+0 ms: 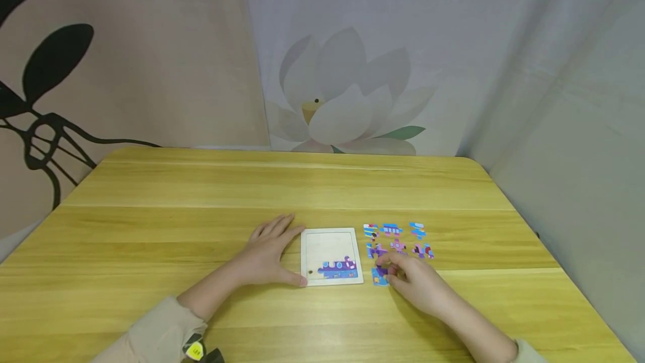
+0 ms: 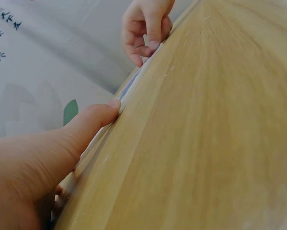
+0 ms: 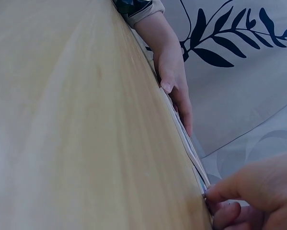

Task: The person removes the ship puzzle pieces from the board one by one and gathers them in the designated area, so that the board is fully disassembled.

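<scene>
A white-rimmed puzzle tray (image 1: 304,256) lies flat on the table, with joined purple and blue pieces (image 1: 339,269) along its lower right. My left hand (image 1: 269,256) spreads along the tray's left side, thumb at the lower corner and fingertips by the upper one. In the left wrist view the left thumb (image 2: 97,115) presses the tray's edge. Just right of the tray, my right hand (image 1: 415,282) pinches a purple puzzle piece (image 1: 384,268), partly hidden by the fingers. Beneath it lies a blue puzzle piece (image 1: 379,279). The right wrist view shows the curled right fingers (image 3: 227,189) low at the tabletop.
Several loose puzzle pieces (image 1: 391,229) lie in rows beyond the right hand, some partly covered by it. The wooden table (image 1: 201,184) extends around the tray. A printed curtain (image 1: 363,71) hangs behind the table's far edge.
</scene>
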The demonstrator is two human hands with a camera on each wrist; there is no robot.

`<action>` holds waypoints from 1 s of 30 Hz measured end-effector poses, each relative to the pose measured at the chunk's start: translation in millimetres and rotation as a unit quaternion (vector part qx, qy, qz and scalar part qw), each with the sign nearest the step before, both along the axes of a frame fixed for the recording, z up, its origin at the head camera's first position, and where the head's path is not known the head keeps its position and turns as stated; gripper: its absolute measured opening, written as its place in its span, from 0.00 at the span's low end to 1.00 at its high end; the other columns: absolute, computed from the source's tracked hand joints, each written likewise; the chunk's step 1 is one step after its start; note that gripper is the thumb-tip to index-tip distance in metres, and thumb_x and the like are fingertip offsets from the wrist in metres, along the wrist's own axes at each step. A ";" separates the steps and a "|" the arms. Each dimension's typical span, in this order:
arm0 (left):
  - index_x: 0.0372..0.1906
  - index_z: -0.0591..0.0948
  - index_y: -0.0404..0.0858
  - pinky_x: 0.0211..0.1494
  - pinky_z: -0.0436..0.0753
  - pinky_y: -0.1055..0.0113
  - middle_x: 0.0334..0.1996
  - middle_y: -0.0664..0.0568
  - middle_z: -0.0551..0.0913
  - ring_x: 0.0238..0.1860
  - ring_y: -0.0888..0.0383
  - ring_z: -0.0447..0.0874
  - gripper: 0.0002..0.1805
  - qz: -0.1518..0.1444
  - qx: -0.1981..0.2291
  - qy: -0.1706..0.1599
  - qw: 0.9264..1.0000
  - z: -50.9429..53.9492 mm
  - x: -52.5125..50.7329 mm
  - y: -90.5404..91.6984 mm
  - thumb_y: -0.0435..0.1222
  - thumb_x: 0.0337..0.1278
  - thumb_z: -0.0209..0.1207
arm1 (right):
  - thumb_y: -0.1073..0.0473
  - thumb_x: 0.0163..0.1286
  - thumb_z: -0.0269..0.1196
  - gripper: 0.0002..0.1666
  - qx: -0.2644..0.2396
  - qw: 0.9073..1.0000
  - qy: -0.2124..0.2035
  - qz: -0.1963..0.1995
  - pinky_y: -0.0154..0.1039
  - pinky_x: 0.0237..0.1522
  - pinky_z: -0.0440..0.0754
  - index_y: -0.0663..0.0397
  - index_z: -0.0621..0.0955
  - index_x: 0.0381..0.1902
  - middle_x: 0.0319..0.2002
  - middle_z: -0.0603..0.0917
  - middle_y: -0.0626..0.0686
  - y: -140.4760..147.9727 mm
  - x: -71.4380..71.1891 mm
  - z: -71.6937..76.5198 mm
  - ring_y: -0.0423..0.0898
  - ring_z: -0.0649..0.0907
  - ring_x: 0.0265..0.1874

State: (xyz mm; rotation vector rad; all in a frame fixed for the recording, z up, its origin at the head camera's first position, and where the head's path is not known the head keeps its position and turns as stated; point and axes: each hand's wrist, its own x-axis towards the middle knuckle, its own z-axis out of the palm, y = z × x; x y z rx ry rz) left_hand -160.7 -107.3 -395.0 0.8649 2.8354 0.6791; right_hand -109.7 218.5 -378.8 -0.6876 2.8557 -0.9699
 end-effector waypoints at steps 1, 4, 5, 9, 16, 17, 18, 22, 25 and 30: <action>0.74 0.60 0.42 0.67 0.42 0.35 0.74 0.38 0.48 0.73 0.38 0.41 0.63 0.000 0.000 0.000 1.000 0.1 -0.1 0.1 0.72 0.30 0.63 | 0.71 0.61 0.62 0.15 0.004 1.000 0.000 0.000 0.32 0.26 0.74 0.54 0.81 0.45 0.28 0.75 0.40 0.0 -0.1 0.0 0.35 0.72 0.27; 0.73 0.60 0.42 0.67 0.42 0.35 0.74 0.39 0.48 0.73 0.38 0.41 0.63 0.001 -0.001 0.000 1.000 -0.2 -0.3 0.2 0.72 0.30 0.63 | 0.72 0.61 0.62 0.15 0.012 1.000 0.003 0.003 0.32 0.28 0.74 0.54 0.81 0.44 0.28 0.75 0.40 -0.1 -0.8 -0.5 0.36 0.72 0.27; 0.74 0.60 0.42 0.67 0.42 0.35 0.74 0.39 0.47 0.73 0.39 0.41 0.63 0.001 -0.001 0.000 1.000 -0.2 -0.3 0.2 0.72 0.30 0.63 | 0.72 0.61 0.62 0.15 0.015 1.000 0.004 0.003 0.32 0.28 0.75 0.54 0.81 0.44 0.28 0.75 0.40 -0.1 -1.0 -0.7 0.36 0.72 0.27; 0.74 0.59 0.42 0.67 0.41 0.35 0.74 0.39 0.47 0.73 0.39 0.40 0.63 0.002 0.000 -0.002 1.000 -0.2 -0.3 0.4 0.72 0.30 0.64 | 0.71 0.61 0.63 0.15 0.024 1.000 0.008 0.002 0.31 0.27 0.74 0.54 0.82 0.45 0.28 0.75 0.39 0.0 -1.4 -0.3 0.35 0.72 0.26; 0.74 0.59 0.43 0.67 0.41 0.36 0.74 0.39 0.46 0.73 0.39 0.40 0.63 0.003 -0.002 -0.003 1.000 -0.8 -0.2 0.2 0.72 0.30 0.64 | 0.68 0.59 0.67 0.18 0.018 1.000 0.021 -0.014 0.32 0.24 0.72 0.50 0.82 0.48 0.29 0.76 0.37 -5.3 -0.9 4.4 0.33 0.70 0.22; 0.74 0.59 0.43 0.67 0.41 0.35 0.74 0.39 0.46 0.73 0.38 0.40 0.63 0.002 0.000 -0.003 1.000 -0.6 0.0 0.2 0.72 0.31 0.64 | 0.67 0.59 0.67 0.19 0.012 1.000 0.020 -0.016 0.32 0.22 0.71 0.50 0.82 0.48 0.29 0.76 0.37 -7.0 -0.9 5.1 0.33 0.69 0.20; 0.74 0.59 0.43 0.67 0.41 0.35 0.74 0.39 0.46 0.73 0.39 0.40 0.63 0.002 -0.001 -0.004 1.000 -0.3 0.2 0.2 0.72 0.31 0.64 | 0.67 0.59 0.67 0.19 0.005 1.000 0.019 -0.016 0.32 0.21 0.70 0.50 0.82 0.49 0.30 0.76 0.38 -8.8 -1.0 5.7 0.33 0.68 0.19; 0.74 0.59 0.42 0.67 0.41 0.34 0.74 0.38 0.47 0.73 0.38 0.40 0.63 0.002 0.006 -0.008 1.000 0.3 0.8 1.3 0.71 0.31 0.64 | 0.66 0.60 0.68 0.17 -0.024 1.000 0.006 -0.015 0.31 0.17 0.68 0.53 0.82 0.47 0.30 0.76 0.39 -16.0 -1.7 6.6 0.34 0.65 0.15; 0.74 0.59 0.42 0.67 0.41 0.35 0.74 0.39 0.47 0.73 0.39 0.40 0.63 0.005 0.002 -0.008 1.000 -0.2 0.5 1.0 0.71 0.30 0.65 | 0.65 0.59 0.68 0.16 -0.037 0.999 0.003 -0.010 0.32 0.17 0.70 0.55 0.82 0.47 0.30 0.76 0.40 -22.2 -3.0 6.5 0.34 0.67 0.15; 0.74 0.58 0.43 0.68 0.41 0.37 0.75 0.40 0.46 0.73 0.40 0.40 0.64 0.007 -0.004 -0.007 1.000 -2.3 -0.5 0.9 0.72 0.30 0.64 | 0.66 0.58 0.69 0.18 -0.034 0.999 0.006 0.001 0.32 0.18 0.72 0.56 0.82 0.48 0.31 0.76 0.42 -32.3 -5.2 6.6 0.35 0.68 0.16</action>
